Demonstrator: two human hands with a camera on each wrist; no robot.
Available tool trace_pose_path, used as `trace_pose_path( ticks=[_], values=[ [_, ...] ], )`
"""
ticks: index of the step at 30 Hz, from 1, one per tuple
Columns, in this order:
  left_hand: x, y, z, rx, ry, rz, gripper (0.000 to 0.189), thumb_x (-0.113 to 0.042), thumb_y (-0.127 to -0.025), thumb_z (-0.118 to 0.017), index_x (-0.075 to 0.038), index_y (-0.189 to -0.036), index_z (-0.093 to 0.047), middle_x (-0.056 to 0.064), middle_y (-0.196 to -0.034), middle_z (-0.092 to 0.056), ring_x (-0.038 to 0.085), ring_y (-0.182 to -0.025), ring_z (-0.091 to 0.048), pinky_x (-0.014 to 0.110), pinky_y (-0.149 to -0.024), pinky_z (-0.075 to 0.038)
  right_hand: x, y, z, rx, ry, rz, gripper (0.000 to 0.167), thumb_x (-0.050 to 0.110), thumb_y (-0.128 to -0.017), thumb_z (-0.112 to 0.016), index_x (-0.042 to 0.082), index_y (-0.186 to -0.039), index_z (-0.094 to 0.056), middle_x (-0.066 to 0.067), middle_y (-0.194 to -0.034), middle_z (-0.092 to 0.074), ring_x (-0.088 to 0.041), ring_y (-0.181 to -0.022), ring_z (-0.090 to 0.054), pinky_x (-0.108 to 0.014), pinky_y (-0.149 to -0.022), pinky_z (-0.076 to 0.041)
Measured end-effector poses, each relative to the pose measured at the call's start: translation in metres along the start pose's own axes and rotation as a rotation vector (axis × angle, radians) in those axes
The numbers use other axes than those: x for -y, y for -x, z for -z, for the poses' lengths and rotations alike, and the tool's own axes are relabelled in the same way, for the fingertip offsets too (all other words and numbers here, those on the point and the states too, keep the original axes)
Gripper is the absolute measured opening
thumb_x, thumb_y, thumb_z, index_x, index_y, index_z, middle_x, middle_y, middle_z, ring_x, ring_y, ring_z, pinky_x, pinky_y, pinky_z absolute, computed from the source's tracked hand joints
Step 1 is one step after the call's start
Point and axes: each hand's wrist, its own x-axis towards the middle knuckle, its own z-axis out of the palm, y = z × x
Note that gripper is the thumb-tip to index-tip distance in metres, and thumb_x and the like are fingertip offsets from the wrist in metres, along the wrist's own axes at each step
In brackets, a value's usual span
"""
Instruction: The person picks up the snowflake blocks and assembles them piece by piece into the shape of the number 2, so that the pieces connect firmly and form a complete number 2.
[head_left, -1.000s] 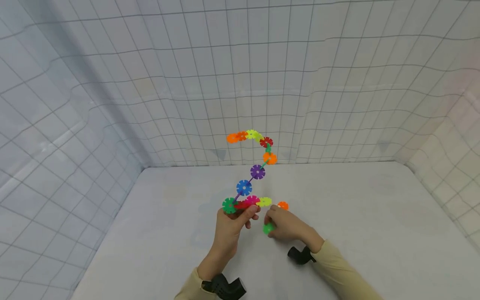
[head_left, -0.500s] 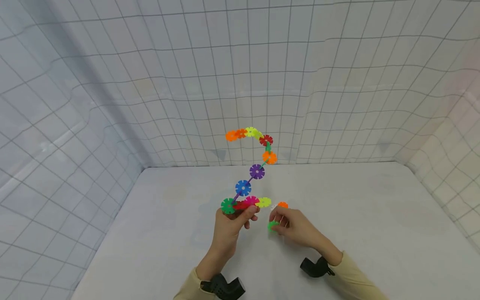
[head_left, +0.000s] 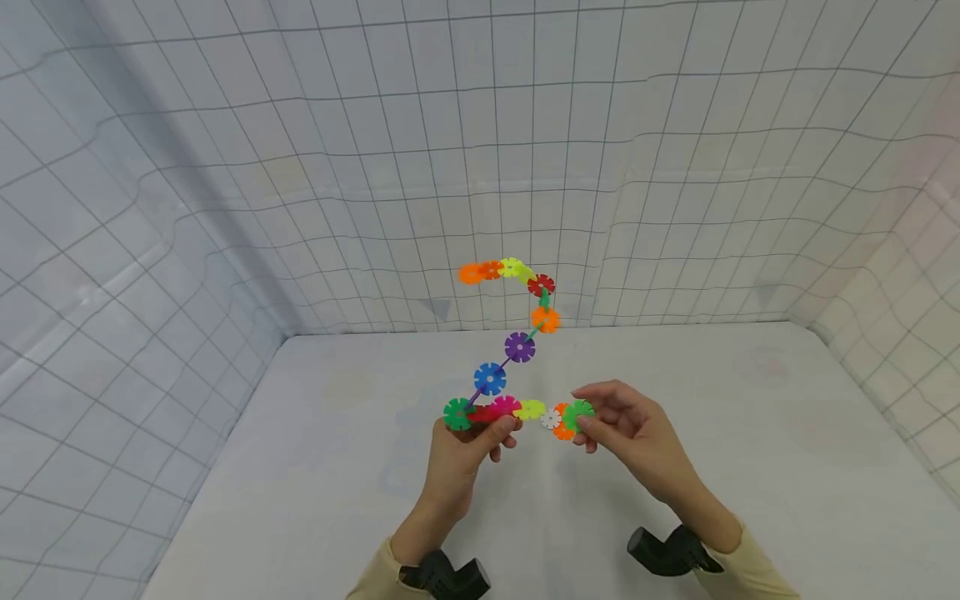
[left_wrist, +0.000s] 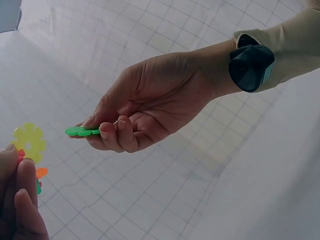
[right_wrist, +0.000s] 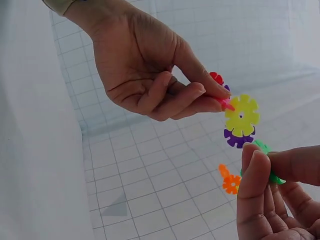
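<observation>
In the head view, my left hand [head_left: 454,468] pinches a chain of slotted plastic flower discs near a pink disc [head_left: 506,406]. From a dark green disc [head_left: 457,414], the chain runs up through blue [head_left: 490,379] and purple [head_left: 520,347] discs, then curves left to an orange end disc [head_left: 471,273]. A yellow disc [head_left: 532,409] forms its other end, pointing toward my right hand [head_left: 647,437]. Between thumb and fingers, my right hand pinches a loose bright green disc [left_wrist: 81,131]. A gap separates that disc from the yellow one in the left wrist view.
A white disc [head_left: 551,419] and orange discs [head_left: 564,432] appear just behind the bright green one, apparently on the white tabletop [head_left: 360,450]. Grid-patterned white sheeting [head_left: 480,167] encloses the table at the back and sides. Each wrist carries a black camera [head_left: 671,552].
My right hand has risen and moved right with the bright green disc, turning it face-on. The white and orange discs are now uncovered. My left hand and the chain have barely shifted.
</observation>
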Motion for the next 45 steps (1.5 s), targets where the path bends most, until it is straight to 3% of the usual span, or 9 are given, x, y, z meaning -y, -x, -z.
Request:
trace_pose_path(
  ticks=[10,17,25,31,45],
  values=[
    [-0.001,0.002,-0.002,0.04,-0.018,0.014,0.025,-0.011,-0.088,-0.069,0.01,-0.102,-0.066,0.012,-0.087,-0.071,0.018,-0.067,-0.064,0.023,-0.057,-0.048,0.005,0.004,-0.004,-0.042,0.052,0.037,0.022,-0.003,-0.09,-0.061,0.004,-0.11,-0.056,-0.02,-0.089,-0.064,-0.023,-0.071,-0.065,-0.032,-0.06,-0.055],
    [-0.002,0.004,-0.002,0.065,-0.01,0.014,0.027,-0.01,-0.087,-0.069,0.013,-0.1,-0.066,0.009,-0.084,-0.071,0.016,-0.066,-0.063,0.022,-0.056,-0.047,0.004,0.005,-0.008,-0.049,0.021,0.181,0.027,-0.016,-0.088,-0.053,-0.006,-0.113,-0.055,-0.015,-0.088,-0.065,-0.019,-0.069,-0.064,-0.029,-0.059,-0.054],
    [-0.003,0.004,-0.004,0.069,-0.009,0.017,0.027,-0.011,-0.087,-0.07,0.012,-0.1,-0.066,0.009,-0.085,-0.071,0.016,-0.066,-0.064,0.022,-0.056,-0.047,0.008,0.006,-0.008,-0.034,0.064,0.136,0.025,-0.01,-0.091,-0.054,-0.003,-0.115,-0.059,-0.01,-0.093,-0.059,-0.02,-0.07,-0.063,-0.03,-0.059,-0.054],
    [-0.003,0.005,-0.004,0.082,-0.013,0.025,0.029,-0.013,-0.087,-0.07,0.011,-0.103,-0.066,0.01,-0.086,-0.071,0.015,-0.066,-0.064,0.022,-0.056,-0.048,0.007,0.007,-0.009,-0.018,0.091,0.179,0.028,-0.012,-0.091,-0.053,-0.003,-0.116,-0.061,-0.009,-0.093,-0.056,-0.02,-0.071,-0.061,-0.03,-0.058,-0.054],
    [-0.002,0.006,-0.004,0.136,-0.052,-0.021,0.026,-0.013,-0.089,-0.068,0.011,-0.1,-0.066,0.012,-0.083,-0.07,0.015,-0.067,-0.064,0.024,-0.056,-0.048,0.01,0.008,-0.013,-0.016,0.17,0.303,0.026,-0.008,-0.09,-0.057,-0.003,-0.115,-0.064,-0.012,-0.09,-0.053,-0.017,-0.072,-0.06,-0.029,-0.057,-0.053]
  ],
)
